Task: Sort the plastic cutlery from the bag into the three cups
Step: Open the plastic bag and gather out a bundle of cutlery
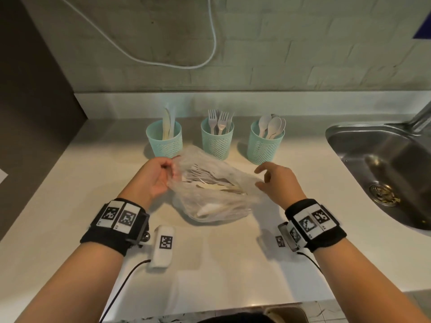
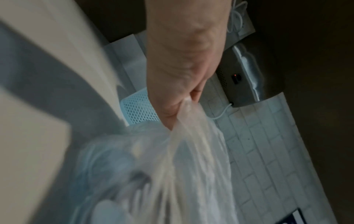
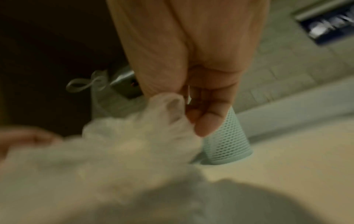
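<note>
A clear plastic bag (image 1: 210,206) lies on the white counter (image 1: 233,264), with white plastic cutlery (image 1: 217,185) showing through its open top. My left hand (image 1: 171,170) grips the bag's left rim, the film (image 2: 191,136) bunched in its fingers. At the right rim, my right hand (image 1: 262,178) pinches the film (image 3: 134,136) between thumb and fingers. Behind the bag stand three teal mesh cups. The left cup (image 1: 164,143) holds knives, the middle cup (image 1: 217,143) forks, and the right cup (image 1: 265,148) spoons.
A steel sink (image 1: 349,136) with a tap (image 1: 422,115) takes up the right side of the counter. A white cable (image 1: 210,54) hangs on the tiled wall. A small white device (image 1: 163,245) with a marker lies near my left wrist.
</note>
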